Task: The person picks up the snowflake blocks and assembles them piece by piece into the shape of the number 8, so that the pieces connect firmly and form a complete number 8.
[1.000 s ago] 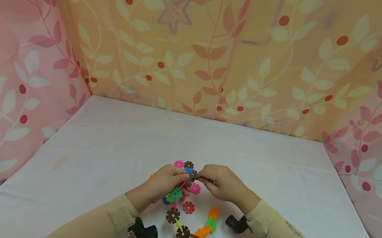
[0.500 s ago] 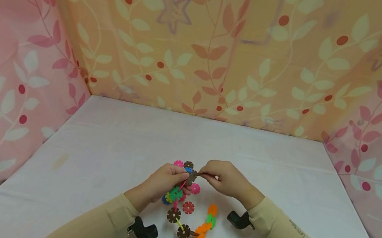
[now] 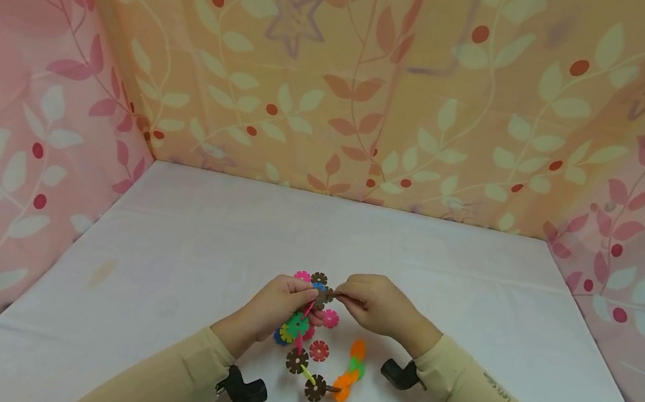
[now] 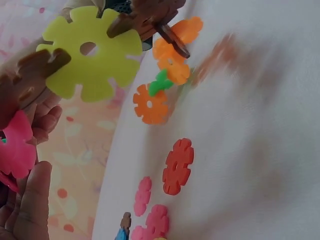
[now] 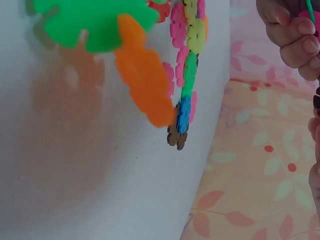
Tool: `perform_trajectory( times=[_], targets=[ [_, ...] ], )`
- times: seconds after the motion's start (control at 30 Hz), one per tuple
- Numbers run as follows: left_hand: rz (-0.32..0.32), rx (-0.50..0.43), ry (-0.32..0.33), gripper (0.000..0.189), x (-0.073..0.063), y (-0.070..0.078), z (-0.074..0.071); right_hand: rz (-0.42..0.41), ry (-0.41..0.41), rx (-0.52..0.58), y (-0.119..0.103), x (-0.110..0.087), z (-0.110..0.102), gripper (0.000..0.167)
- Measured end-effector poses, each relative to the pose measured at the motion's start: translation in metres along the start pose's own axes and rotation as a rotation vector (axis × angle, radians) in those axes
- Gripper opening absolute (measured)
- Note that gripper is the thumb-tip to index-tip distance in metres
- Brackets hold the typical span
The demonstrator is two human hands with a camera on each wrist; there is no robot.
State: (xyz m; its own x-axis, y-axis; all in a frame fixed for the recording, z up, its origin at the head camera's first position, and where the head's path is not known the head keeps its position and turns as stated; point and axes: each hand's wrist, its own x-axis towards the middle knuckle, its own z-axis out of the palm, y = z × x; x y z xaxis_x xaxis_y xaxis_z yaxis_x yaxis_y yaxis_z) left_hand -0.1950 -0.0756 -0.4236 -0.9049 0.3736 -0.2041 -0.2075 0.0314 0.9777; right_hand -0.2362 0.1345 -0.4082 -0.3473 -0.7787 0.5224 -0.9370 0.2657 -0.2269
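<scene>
My left hand [image 3: 282, 303] pinches a brown notched snowflake disc [image 3: 321, 299] at one end of a chain of interlocked plastic discs. My right hand [image 3: 384, 307] pinches another brown disc at that disc's right edge, its fingers covering most of it. From the left hand the chain hangs past a green disc [image 3: 298, 324] and a brown disc [image 3: 297, 360]. It then curves right and up to an orange disc [image 3: 358, 349] at its free end. In the left wrist view, a yellow disc [image 4: 90, 55] of the chain shows large between brown ones.
Loose discs lie on the white table [image 3: 198, 238] behind and below the left hand: a red disc [image 3: 319, 350], a pink disc [image 3: 330, 318], a blue disc [image 5: 184, 114] and several others. Black camera mounts [image 3: 247, 391] jut from both wrists. Patterned cloth walls [image 3: 339, 92] surround the table.
My right hand drew slightly up and to the right, then came back toward the left hand. The chain's hanging part has swung a little upward. Both hands keep their hold.
</scene>
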Motion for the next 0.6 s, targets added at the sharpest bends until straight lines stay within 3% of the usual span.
perform_trajectory(
  times=[0.13, 0.3, 0.43, 0.6],
  targets=[
    [-0.012, -0.01, 0.014, 0.029, -0.0008, 0.0003, 0.0005, -0.01, -0.014, -0.054, -0.0018, 0.001, -0.0003, 0.006],
    [-0.002, -0.015, 0.014, 0.03, -0.0012, 0.0007, 0.0014, 0.032, -0.011, 0.027, -0.0024, -0.0003, 0.0016, 0.007],
    [0.006, -0.007, 0.02, 0.033, -0.0001, -0.0003, 0.0025, 0.036, 0.024, 0.084, -0.0028, -0.001, 0.0039, 0.009],
    [0.003, 0.022, 0.069, 0.035, 0.0022, -0.0015, 0.0047, -0.009, 0.088, 0.047, -0.0025, 0.0008, 0.0079, 0.006]
  ],
)
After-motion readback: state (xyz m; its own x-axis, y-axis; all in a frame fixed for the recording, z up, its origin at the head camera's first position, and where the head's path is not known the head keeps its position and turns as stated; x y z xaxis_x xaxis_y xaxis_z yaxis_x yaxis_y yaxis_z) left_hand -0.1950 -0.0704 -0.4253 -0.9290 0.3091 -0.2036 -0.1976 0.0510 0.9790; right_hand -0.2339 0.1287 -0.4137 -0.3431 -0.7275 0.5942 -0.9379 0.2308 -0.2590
